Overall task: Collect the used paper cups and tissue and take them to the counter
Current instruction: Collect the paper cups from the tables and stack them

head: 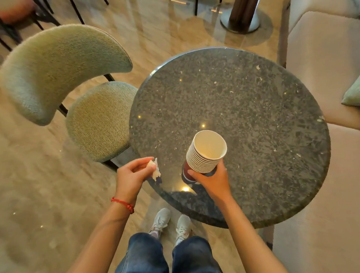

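Observation:
My right hand [212,181] grips a nested stack of paper cups [205,153] from below, holding it above the near part of the round dark stone table [256,113]. The cups are white inside, with several white rims showing and a dark red outer wall. My left hand [131,174] is closed on a crumpled white tissue [154,169], pinched at the fingertips just over the table's left edge. A red thread bracelet is on my left wrist.
A green upholstered chair [71,79] stands left of the table, its seat tucked against the rim. A beige sofa [325,70] with a green cushion [357,91] runs along the right. Another table's pedestal base [242,17] stands farther back. Polished floor lies around my feet.

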The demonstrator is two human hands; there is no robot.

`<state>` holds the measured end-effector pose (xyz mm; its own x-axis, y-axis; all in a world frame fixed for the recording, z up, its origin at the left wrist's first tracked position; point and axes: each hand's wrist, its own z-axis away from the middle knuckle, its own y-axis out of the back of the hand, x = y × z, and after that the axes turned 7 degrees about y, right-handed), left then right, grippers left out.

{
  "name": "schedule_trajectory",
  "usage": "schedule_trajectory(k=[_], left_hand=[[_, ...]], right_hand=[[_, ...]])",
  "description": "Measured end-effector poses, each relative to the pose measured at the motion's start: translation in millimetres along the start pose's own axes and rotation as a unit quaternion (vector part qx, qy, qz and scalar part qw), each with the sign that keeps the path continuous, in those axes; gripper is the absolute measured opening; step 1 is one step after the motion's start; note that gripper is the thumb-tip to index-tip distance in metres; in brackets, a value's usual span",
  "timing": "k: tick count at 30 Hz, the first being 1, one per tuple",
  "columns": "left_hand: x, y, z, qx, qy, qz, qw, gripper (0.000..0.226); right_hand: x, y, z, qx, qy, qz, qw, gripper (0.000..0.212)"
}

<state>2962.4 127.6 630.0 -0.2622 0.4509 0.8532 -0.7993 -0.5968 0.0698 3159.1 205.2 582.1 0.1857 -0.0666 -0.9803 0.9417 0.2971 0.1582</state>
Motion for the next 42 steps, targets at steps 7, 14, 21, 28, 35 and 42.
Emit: schedule_trajectory(k=[7, 14, 21, 28, 35, 42], left_hand=[[-7.9, 67.1, 27.6, 0.102, 0.004, 0.095, 0.990, 0.019], [-27.4, 164.4, 59.6, 0.211, 0.006, 0.172, 0.962, 0.020], [-69.0, 287.8, 93.4, 0.311, -0.008, 0.254, 0.916, 0.020], [-99.9, 419.2, 137.1, 0.395, -0.015, 0.300, 0.868, 0.021], [-109.9, 505.8, 147.6, 0.438, -0.020, 0.353, 0.827, 0.024], [-99.4, 570.7, 105.8, 0.449, -0.017, 0.362, 0.816, 0.024]], right_hand=[[-30.6, -61.4, -2.6, -0.137, 0.026, 0.005, 0.990, 0.068], [-59.9, -155.9, 23.1, -0.279, 0.050, -0.014, 0.959, 0.076], [-74.8, -290.3, 80.9, -0.418, 0.094, 0.012, 0.903, 0.072], [-91.4, -429.1, 157.6, -0.515, 0.113, 0.041, 0.849, 0.064], [-111.6, -528.9, 192.0, -0.567, 0.096, 0.041, 0.817, 0.058], [-125.9, -616.9, 170.8, -0.572, 0.104, 0.044, 0.813, 0.055]])
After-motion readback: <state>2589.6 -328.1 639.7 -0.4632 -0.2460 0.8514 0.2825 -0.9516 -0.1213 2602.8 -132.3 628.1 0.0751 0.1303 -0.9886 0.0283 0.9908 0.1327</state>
